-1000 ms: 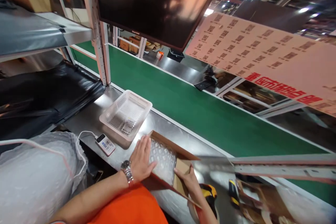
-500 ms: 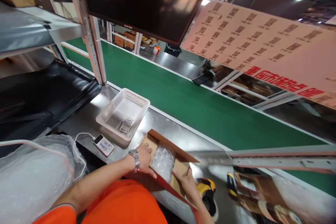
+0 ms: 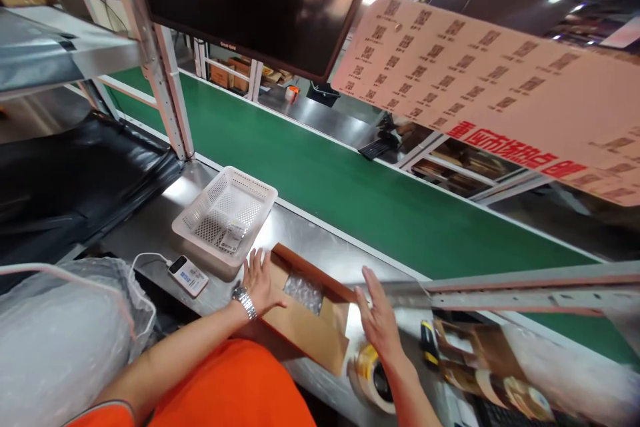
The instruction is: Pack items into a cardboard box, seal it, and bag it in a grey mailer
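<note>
In front of me on the metal bench sits an open cardboard box, its near flap folded partly over the opening. Bubble wrap shows inside; whatever it covers is hidden. My left hand, below a metal wristwatch, lies spread against the box's left end. Off the box's right end, my right hand is raised with its fingers stretched out and nothing in them. A roll of tape lies under my right forearm.
A white perforated basket and a small white cabled device stand to the left. Beyond the bench runs a green conveyor belt. A yellow-black tool lies at right, near a metal rail. Bubble wrap bulges at lower left.
My right hand has let go of the box's right end and risen away from it. The near flap now folds over part of the bubble wrap. My left hand's fingers have spread.
</note>
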Available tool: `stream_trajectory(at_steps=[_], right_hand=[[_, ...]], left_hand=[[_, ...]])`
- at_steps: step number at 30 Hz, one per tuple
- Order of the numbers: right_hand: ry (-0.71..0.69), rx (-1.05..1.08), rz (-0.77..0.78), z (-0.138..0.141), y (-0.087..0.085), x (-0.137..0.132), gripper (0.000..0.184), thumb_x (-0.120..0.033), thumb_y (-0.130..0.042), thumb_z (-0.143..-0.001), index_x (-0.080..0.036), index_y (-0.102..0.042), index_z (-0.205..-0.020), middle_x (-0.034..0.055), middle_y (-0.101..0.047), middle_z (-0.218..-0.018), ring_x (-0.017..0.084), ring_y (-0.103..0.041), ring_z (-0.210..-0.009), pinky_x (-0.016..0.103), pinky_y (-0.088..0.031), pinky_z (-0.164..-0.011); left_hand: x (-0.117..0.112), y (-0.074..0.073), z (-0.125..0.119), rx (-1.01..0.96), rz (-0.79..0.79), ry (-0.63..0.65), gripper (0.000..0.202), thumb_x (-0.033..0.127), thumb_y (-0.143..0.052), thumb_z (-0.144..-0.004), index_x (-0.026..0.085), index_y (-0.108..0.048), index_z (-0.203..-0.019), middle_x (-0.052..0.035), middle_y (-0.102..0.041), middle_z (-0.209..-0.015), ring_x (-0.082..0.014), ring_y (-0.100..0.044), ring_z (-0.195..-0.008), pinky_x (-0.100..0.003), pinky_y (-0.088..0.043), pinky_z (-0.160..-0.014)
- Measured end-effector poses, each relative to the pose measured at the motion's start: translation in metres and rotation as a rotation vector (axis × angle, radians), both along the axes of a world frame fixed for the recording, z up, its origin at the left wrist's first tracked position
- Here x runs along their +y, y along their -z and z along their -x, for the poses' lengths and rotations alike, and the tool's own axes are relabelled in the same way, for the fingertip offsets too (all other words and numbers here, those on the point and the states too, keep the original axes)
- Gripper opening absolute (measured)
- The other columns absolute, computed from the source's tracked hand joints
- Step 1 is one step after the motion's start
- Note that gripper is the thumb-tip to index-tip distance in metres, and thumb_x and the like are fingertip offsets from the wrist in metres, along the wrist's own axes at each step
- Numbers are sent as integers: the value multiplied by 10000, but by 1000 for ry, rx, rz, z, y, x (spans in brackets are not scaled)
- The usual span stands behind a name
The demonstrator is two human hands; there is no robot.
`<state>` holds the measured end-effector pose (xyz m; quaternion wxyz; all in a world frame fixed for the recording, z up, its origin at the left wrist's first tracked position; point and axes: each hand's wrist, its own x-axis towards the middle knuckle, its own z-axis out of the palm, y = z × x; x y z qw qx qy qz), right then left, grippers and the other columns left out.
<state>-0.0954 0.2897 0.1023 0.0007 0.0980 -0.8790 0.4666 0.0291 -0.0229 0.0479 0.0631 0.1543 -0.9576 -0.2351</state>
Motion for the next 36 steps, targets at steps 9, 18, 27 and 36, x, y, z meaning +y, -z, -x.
stream_trajectory(at_steps=[9, 18, 27, 36], right_hand=[[-564, -53, -447, -39, 27, -29, 867, -775, -646, -1007, -309, -561, -1733, 158, -462, -1850, 439, -404, -1741, 749, -318, -1406], [-573, 107, -508, -80, 83, -22, 897, -749, -684, -1010, -332, -483, -1778, 177, -301, -1922, 466, -226, -1801, 831, -212, -1401], [-376, 115, -346, -21, 54, -67, 620, -571, -406, -1136, -224, -739, -1528, 176, -670, -1678, 347, -612, -1582, 613, -485, -1349], [-371, 102, -554, -30, 51, -115, 663, -561, -271, -1168, -159, -747, -1391, 231, -819, -1315, 402, -773, -1231, 551, -576, -1112]], left_hand=[[3, 16, -9, 113, 0, -15, 1772, 744, -1067, -594, 81, -4, -1846, -431, -88, -1887, -598, -131, -1778, -827, -267, -1395], [13, -3, -35, 42, 139, 789, 998, 636, -784, -1016, 165, -399, -1808, -228, -298, -1912, -416, -269, -1799, -632, -219, -1475], [14, -10, -34, -7, 151, 857, 987, 613, -762, -1034, 109, -399, -1802, -274, -325, -1890, -433, -286, -1791, -643, -231, -1467], [9, -15, -43, -43, 94, 865, 946, 475, -825, -988, 146, -445, -1788, -284, -326, -1881, -465, -291, -1783, -720, -266, -1439]])
